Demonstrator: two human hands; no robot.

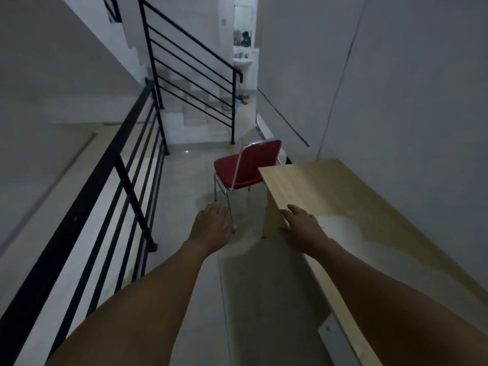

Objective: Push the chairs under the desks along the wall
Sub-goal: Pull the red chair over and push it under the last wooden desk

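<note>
A red padded chair (245,167) with chrome legs stands on the tiled floor just past the far end of a light wooden desk (330,196) that runs along the right wall. The chair is out in the walkway, not under the desk. Both my arms reach forward. My left hand (211,225) hangs in the air over the floor, fingers loosely apart, short of the chair's near legs and holding nothing. My right hand (301,223) hovers at the desk's front edge near its end panel, fingers spread, holding nothing.
A black metal railing (105,180) lines the left side of the narrow walkway. Stairs with a black handrail (190,83) rise beyond the chair. A grey metal part (332,336) sticks out under the desk at bottom right. A washbasin (243,62) shows far down the corridor.
</note>
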